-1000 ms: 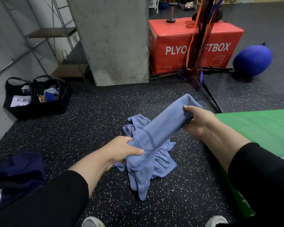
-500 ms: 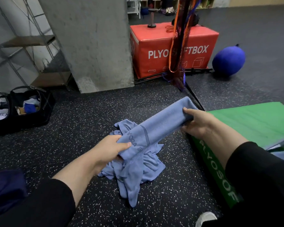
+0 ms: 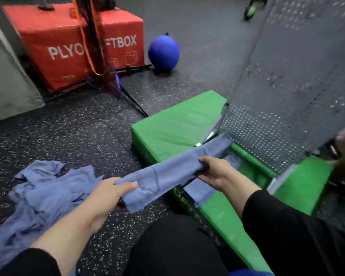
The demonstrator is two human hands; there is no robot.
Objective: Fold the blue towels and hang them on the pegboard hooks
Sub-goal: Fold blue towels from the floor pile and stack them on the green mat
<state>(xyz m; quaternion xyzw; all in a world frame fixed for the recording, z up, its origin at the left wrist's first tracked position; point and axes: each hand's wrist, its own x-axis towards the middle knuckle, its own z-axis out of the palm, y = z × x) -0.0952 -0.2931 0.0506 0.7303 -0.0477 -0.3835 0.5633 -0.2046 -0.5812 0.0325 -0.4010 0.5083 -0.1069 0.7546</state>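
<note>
A folded blue towel (image 3: 167,170) stretches as a long strip between my hands, above the edge of the green mat. My left hand (image 3: 108,193) grips its near end and my right hand (image 3: 215,170) grips it further along; the far end reaches toward the dark pegboard (image 3: 299,80) standing at the right. A heap of loose blue towels (image 3: 42,194) lies on the floor at the left. Another blue cloth (image 3: 201,189) lies on the mat under the strip. No hooks are plain to see.
A green foam mat (image 3: 177,124) lies at the pegboard's foot. A red plyo box (image 3: 68,44) with hanging straps (image 3: 96,46) stands at the back left, a blue ball (image 3: 163,52) beside it. A grey pillar (image 3: 6,80) is at far left. The floor is speckled black rubber.
My view has swung right, bringing the pegboard and green mat into sight. Both hands have carried the folded towel to the right, off the heap and over the mat's edge.
</note>
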